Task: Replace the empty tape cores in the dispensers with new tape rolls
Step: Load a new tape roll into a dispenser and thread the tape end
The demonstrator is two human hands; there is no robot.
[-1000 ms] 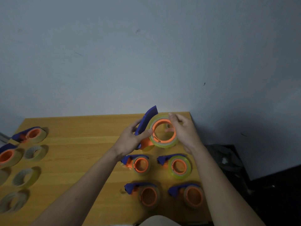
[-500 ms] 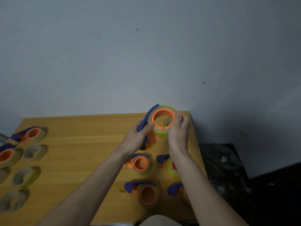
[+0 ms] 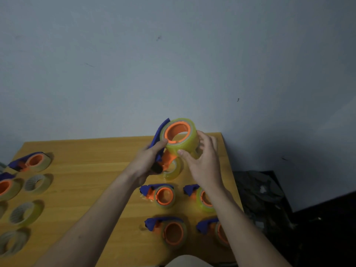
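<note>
My left hand (image 3: 147, 163) grips a blue and orange tape dispenser (image 3: 159, 139), lifted above the far right part of the wooden table (image 3: 86, 176). A full yellowish tape roll (image 3: 185, 145) sits around the dispenser's orange hub. My right hand (image 3: 203, 162) holds that roll, thumb on its near face and fingers behind it. Another tape roll (image 3: 173, 170) lies on the table just below the lifted dispenser, partly hidden by my hands.
Several loaded dispensers (image 3: 163, 195) lie in two rows under my forearms. At the left edge lie two more dispensers (image 3: 30, 161) and several loose tape cores (image 3: 37, 183). The table ends at a grey wall; dark bags (image 3: 258, 195) sit off its right side.
Both hands lifted the dispenser higher and tilted its hub toward me. My right hand shifted from the roll's top edge to its near right side.
</note>
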